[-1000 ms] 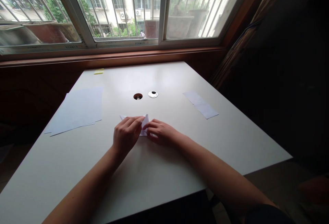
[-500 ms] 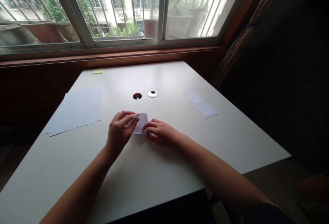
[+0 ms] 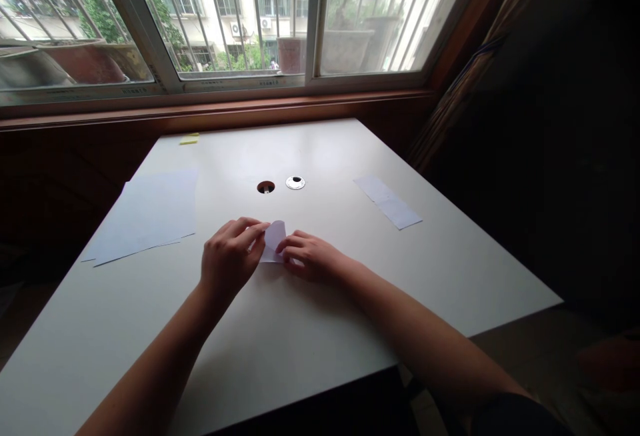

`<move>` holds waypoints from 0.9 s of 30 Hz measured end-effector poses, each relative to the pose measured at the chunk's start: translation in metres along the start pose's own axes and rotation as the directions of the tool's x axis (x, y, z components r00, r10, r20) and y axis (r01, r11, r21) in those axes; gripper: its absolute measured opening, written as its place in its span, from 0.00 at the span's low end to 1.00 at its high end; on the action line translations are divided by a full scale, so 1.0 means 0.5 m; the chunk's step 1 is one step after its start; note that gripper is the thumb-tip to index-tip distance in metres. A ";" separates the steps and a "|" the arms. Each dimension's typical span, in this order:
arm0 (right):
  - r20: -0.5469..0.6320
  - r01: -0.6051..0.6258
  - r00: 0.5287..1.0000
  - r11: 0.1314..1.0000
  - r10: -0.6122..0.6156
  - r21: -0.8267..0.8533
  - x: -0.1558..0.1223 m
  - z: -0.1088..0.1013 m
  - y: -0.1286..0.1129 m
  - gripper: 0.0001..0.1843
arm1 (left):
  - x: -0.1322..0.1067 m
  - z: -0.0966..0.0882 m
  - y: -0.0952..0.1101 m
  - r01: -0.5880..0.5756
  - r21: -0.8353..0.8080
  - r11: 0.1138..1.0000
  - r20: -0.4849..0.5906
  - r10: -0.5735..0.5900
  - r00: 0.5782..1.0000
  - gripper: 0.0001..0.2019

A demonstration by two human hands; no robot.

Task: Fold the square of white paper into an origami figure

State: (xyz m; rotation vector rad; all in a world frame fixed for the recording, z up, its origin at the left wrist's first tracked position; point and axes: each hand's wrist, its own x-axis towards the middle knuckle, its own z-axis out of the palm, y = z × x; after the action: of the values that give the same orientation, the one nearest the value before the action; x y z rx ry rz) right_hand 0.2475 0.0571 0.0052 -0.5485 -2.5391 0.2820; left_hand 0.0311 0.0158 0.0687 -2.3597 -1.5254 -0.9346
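A small sheet of white paper point(image 3: 275, 234) is between my two hands at the middle of the white table, partly folded, with its upper part bent up off the surface. My left hand point(image 3: 231, 247) pinches the paper's left edge between thumb and fingers. On the other side, my right hand point(image 3: 307, 254) has its curled fingers on the lower right part of the sheet, close to the table top. Both hands hide portions of the paper, so its full shape does not show.
Large white sheets point(image 3: 150, 213) overlap on the left of the table point(image 3: 280, 349). A creased paper strip point(image 3: 389, 203) lies to the right. Beyond my hands are a round cable hole point(image 3: 266, 187) and its metal cover point(image 3: 295, 183). Yellow strips point(image 3: 189, 139) sit near the far left corner.
My left hand has shifted slightly left and turned, still pinching the paper's edge. My right hand stays almost in place on the sheet.
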 end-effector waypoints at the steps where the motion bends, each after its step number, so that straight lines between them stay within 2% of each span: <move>1: 0.000 0.000 1.000 1.000 0.000 0.000 0.000 0.000 0.000 0.02 | 0.002 -0.004 0.001 -0.005 0.020 1.000 0.016 0.005 1.000 0.12; 8: 0.001 -0.006 1.000 1.000 0.006 -0.001 -0.003 0.001 0.000 0.02 | 0.036 -0.040 -0.003 0.008 0.165 0.986 0.192 -0.040 0.981 0.12; 13: 0.010 -0.015 1.000 1.000 0.015 -0.008 -0.002 0.000 -0.002 0.03 | 0.063 -0.056 -0.014 -0.076 0.279 0.957 0.291 -0.009 0.957 0.10; 17: 0.012 -0.014 1.000 1.000 0.014 0.001 -0.003 -0.002 -0.003 0.02 | 0.078 -0.061 -0.016 -0.103 0.230 0.968 0.372 0.010 0.928 0.11; 22: 0.003 -0.007 1.000 1.000 0.007 0.016 -0.005 -0.003 -0.001 0.03 | 0.093 -0.066 -0.027 -0.073 0.140 0.987 0.386 0.013 0.923 0.09; 27: 0.013 -0.006 1.000 1.000 0.006 0.020 -0.007 -0.001 0.002 0.02 | 0.106 -0.078 -0.037 -0.126 0.323 0.938 0.502 -0.057 0.863 0.05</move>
State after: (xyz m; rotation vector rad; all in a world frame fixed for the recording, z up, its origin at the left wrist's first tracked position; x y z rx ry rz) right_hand 0.2507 0.0565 0.0036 -0.5487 -2.5449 0.3140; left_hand 0.0139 0.0461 0.1272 -2.4560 -1.6333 0.0014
